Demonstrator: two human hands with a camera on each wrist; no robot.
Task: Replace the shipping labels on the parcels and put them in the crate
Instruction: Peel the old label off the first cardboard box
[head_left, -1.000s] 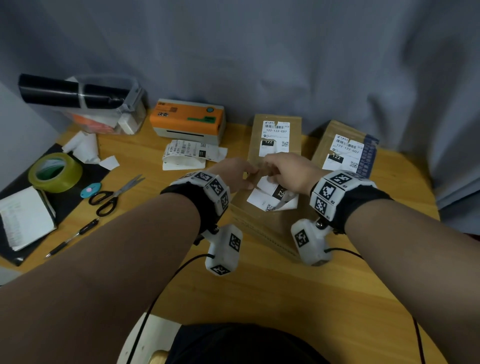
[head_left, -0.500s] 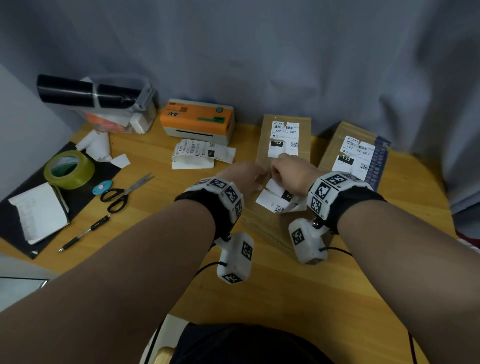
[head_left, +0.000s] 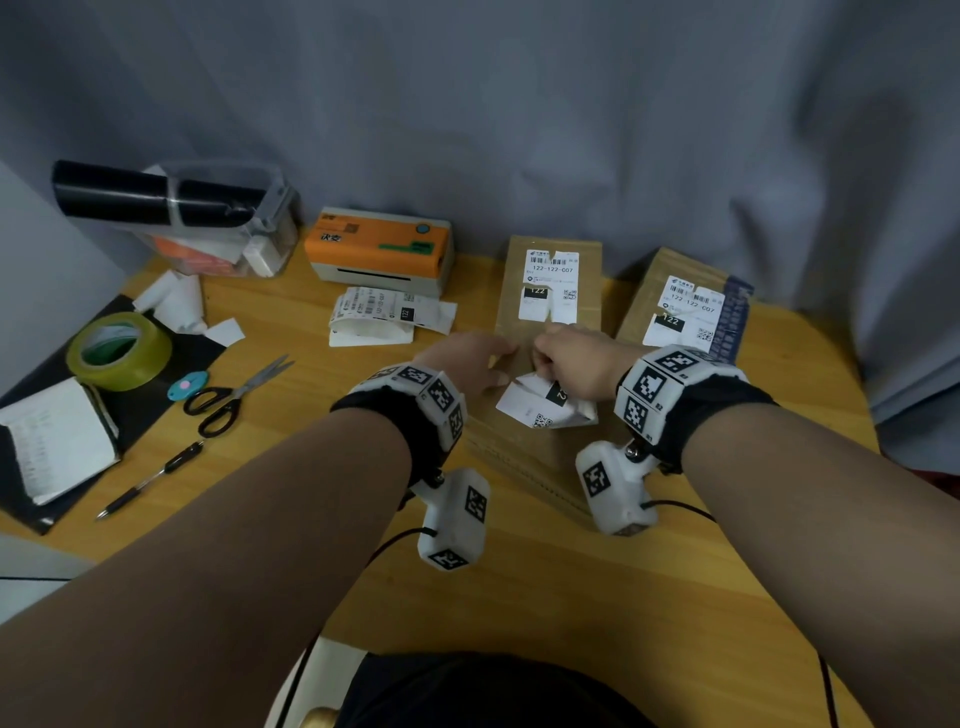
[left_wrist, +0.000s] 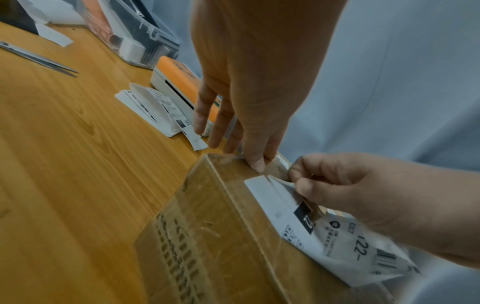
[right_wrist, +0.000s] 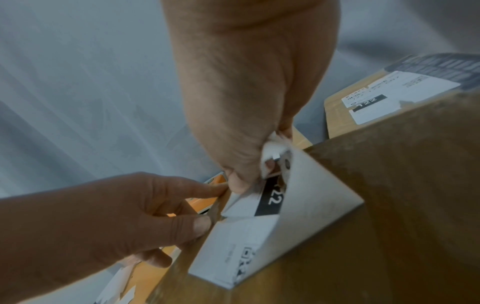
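Observation:
A brown cardboard parcel (head_left: 519, 452) lies on the table in front of me. Its white shipping label (head_left: 540, 408) is partly peeled and folded back over itself. My right hand (head_left: 566, 353) pinches the lifted label edge (right_wrist: 270, 152) between thumb and fingers. Beside it my left hand (head_left: 467, 358) rests at the parcel's far left corner (left_wrist: 221, 164). Its thumb presses on the top and its straight fingers (left_wrist: 215, 133) hang past the edge. Two more labelled parcels stand behind, one in the middle (head_left: 511, 291) and one on the right (head_left: 641, 296).
An orange label printer (head_left: 376, 249) sits at the back, with a stack of printed labels (head_left: 384, 314) before it. On the left are a clear plastic bin (head_left: 223, 228), a tape roll (head_left: 119, 351), scissors (head_left: 234, 397), a pen (head_left: 150, 478) and a notebook (head_left: 52, 441). The bare wooden table (head_left: 545, 597) stretches out near me.
Both hands have stayed on the near parcel. The right hand has drawn the label's loose flap further back over itself. The head view has shifted a little.

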